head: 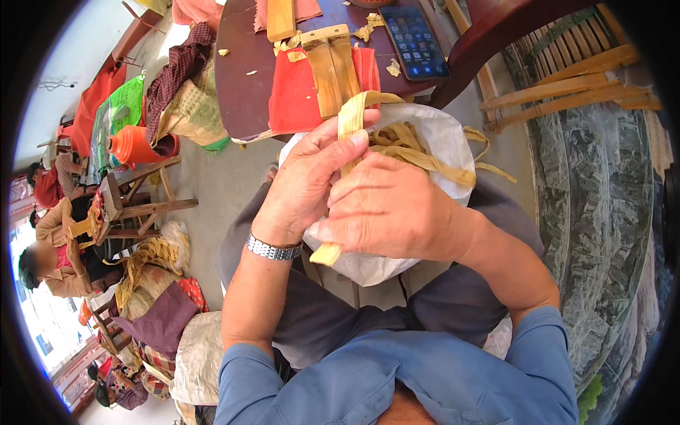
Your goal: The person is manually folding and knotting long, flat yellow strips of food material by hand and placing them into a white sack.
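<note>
Between thumb and fingers, my left hand [303, 175] pinches a flat pale-yellow strip [351, 114], which looks like dried plant fibre. Lower down, my right hand [390, 204] closes over the same strip, and its short end pokes out below the fingers. The strip's upper part bends over to the right, above a white sack [441, 125] between my knees. Inside that sack lie more coiled yellow strips [401, 139], some hanging over its rim. Just beyond my left hand, a wooden board tool [334, 74] rests on a red cloth [292, 93] at the table's edge.
On the dark red table [239, 90] are a smartphone [414, 42], fibre scraps [364, 33] and another wooden piece [280, 18]. A curved wooden chair part [478, 45] stands at right. Leftward are an orange flask [135, 146], a wooden stool [154, 210] and seated people.
</note>
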### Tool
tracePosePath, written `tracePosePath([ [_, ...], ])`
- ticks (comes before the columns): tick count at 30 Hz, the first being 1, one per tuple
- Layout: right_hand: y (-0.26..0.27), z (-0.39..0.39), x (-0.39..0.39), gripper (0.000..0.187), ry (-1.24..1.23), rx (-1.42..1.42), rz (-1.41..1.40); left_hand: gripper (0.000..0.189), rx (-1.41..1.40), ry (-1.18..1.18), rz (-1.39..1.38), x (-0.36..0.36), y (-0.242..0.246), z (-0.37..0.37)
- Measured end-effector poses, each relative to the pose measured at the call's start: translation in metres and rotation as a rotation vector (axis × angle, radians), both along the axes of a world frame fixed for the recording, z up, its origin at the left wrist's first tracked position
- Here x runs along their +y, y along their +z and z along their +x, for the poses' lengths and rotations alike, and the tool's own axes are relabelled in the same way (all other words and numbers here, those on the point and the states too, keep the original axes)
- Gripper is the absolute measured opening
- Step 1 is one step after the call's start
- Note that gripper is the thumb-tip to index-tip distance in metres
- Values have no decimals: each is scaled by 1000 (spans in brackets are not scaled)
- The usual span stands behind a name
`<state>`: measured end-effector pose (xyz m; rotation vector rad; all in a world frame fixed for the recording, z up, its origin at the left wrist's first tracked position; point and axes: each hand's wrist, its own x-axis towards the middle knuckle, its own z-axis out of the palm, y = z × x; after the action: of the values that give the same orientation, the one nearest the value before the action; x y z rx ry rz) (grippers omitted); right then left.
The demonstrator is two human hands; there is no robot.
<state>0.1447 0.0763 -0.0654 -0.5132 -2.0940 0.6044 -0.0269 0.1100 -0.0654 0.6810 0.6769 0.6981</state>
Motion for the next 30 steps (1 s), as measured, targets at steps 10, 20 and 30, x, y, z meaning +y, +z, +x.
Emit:
tracePosePath([
  [10, -11, 21, 26, 12, -328, 24, -265, 19, 620, -177, 733, -8, -27, 1],
  [20, -22, 38, 31, 40, -146, -87, -1184, 45, 715, -2, 1131, -3, -16, 3],
  [30, -7, 40, 27, 41, -259, -190, -833, 26, 673, -147, 713, -5, -16, -7],
])
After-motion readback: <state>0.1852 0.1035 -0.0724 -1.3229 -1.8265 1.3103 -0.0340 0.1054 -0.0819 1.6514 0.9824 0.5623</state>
